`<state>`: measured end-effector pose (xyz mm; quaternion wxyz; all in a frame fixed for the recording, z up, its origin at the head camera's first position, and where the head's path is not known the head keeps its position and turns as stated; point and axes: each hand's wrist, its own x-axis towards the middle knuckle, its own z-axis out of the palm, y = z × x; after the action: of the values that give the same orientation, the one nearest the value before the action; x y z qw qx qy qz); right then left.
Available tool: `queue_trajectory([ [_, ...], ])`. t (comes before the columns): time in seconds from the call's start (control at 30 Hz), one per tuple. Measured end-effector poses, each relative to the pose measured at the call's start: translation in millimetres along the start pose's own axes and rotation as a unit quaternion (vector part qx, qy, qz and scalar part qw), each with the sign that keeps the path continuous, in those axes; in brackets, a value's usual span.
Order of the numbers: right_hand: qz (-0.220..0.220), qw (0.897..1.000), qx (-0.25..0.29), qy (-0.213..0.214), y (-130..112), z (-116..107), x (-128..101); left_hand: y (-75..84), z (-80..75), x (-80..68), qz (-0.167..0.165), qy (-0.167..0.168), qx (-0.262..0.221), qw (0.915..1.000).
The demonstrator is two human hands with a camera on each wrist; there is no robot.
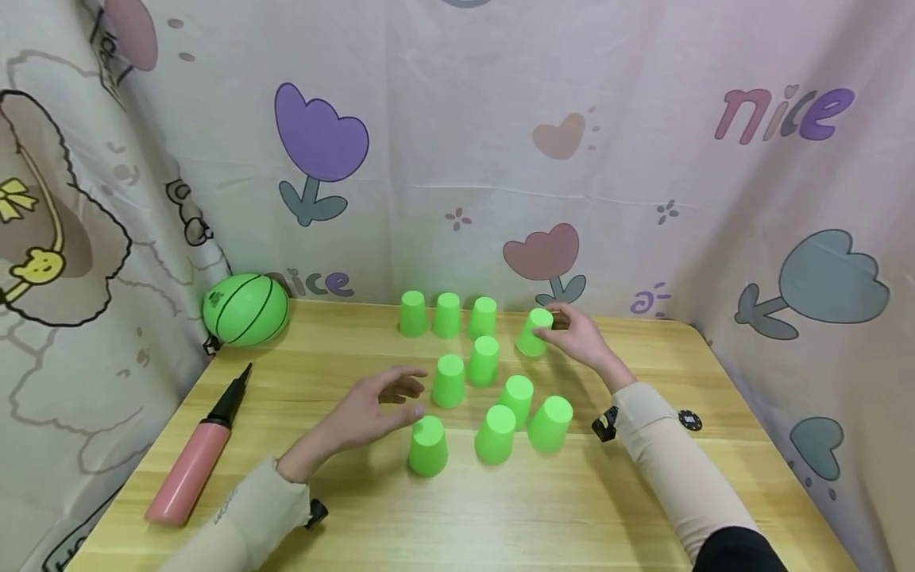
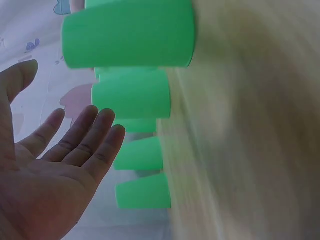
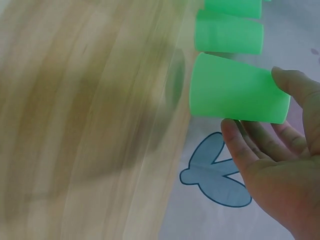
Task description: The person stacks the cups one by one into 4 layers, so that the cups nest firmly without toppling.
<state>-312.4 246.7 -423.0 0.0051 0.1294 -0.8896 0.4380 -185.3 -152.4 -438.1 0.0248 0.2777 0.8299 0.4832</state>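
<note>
Several green plastic cups stand upside down on the wooden table [image 1: 372, 508]. My right hand [image 1: 577, 340] holds one green cup [image 1: 532, 334] at the back right. In the right wrist view the thumb lies on one side of that cup [image 3: 237, 90] and the fingers on the other. The cup leans a little, and whether its rim touches the table I cannot tell. My left hand [image 1: 368, 409] hovers with spread, slightly bent fingers just behind the front-left cup [image 1: 428, 449]. In the left wrist view its palm [image 2: 55, 185] holds nothing.
A green ball [image 1: 246, 310] sits at the table's back left corner. In front of it lies a pink hand pump [image 1: 193, 469] with a black nozzle. Right of the right sleeve is a small black disc [image 1: 689, 419]. A printed curtain [image 1: 443, 143] hangs behind the table.
</note>
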Motion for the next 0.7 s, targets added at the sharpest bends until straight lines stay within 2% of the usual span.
queue_trajectory([
  [0.27,-0.005,1.000,-0.003,-0.003,-2.3,6.9,16.5,-0.5,12.6,-12.1,-0.011,-0.024,-0.020,0.9995],
  [0.7,-0.008,1.000,-0.007,-0.009,-1.8,18.3,31.0,-6.6,24.0,-22.3,0.019,-0.049,-0.029,0.9982],
])
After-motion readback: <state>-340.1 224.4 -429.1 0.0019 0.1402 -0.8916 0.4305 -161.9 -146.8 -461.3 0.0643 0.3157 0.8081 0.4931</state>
